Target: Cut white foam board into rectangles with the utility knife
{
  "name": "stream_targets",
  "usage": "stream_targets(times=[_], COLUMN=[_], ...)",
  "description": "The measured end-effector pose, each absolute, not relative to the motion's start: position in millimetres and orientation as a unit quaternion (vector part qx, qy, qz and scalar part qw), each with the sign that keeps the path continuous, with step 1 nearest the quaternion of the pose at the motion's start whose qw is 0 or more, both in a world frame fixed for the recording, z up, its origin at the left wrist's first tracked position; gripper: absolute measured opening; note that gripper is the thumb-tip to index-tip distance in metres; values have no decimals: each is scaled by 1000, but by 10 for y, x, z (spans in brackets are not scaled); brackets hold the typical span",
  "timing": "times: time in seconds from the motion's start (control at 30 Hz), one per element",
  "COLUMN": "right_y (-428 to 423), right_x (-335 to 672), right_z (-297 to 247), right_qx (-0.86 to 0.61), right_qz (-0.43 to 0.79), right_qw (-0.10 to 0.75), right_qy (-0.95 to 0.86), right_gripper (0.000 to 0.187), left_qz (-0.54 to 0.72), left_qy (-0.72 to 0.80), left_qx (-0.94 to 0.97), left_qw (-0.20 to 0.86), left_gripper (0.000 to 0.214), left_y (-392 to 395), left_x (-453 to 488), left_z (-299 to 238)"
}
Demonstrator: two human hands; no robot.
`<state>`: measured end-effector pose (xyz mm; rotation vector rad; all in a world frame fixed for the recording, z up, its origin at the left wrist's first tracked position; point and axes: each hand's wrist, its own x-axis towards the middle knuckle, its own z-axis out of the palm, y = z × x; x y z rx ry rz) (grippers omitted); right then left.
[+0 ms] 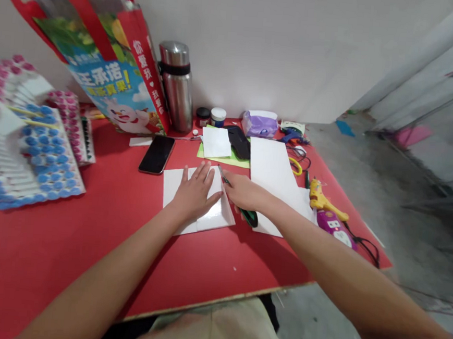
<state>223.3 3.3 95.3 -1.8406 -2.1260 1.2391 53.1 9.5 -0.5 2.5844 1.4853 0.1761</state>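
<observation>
My left hand [195,192] lies flat with its fingers stretched out over white card sheets [174,180] on the red tabletop. It presses on a smaller piece with a shiny surface [212,211], which lies on top of the card. Just to the right, my right hand [244,193] is closed around a utility knife [249,216] with a green and black handle. The knife's tip touches or hovers at the far right edge of the card; I cannot tell which. A long white card strip [273,168] lies beyond and beside my right hand.
A black phone [157,154] lies to the left, before a steel thermos [178,87] and a shopping bag [126,88]. White structures with blue and pink dots [43,155] stand far left. A yellow glue gun [326,199], a purple power strip [335,229] and cables lie right.
</observation>
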Motion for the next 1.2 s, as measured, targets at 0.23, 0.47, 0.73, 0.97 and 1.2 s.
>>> stream_targets(times=[0.23, 0.47, 0.73, 0.97, 1.2], right_y=[-27, -161, -340, -525, -679], right_x=[2277, 2313, 2356, 2351, 2362], right_z=[945, 1018, 1013, 1097, 1112], right_qx=[-593, -597, -602, -610, -608], right_qz=[415, 454, 460, 460, 459], right_qw=[-16, -21, -23, -30, -25], right_qy=[-690, -661, -653, -644, -648], right_gripper=[32, 38, 40, 43, 46], left_qz=[70, 70, 69, 58, 67], left_qy=[499, 498, 498, 502, 505], left_qx=[860, 860, 860, 859, 857], left_qw=[86, 84, 86, 81, 83], left_gripper=[74, 74, 75, 77, 76], left_y=[81, 83, 103, 102, 108], left_x=[530, 525, 526, 531, 529], left_z=[20, 9, -19, -9, -25])
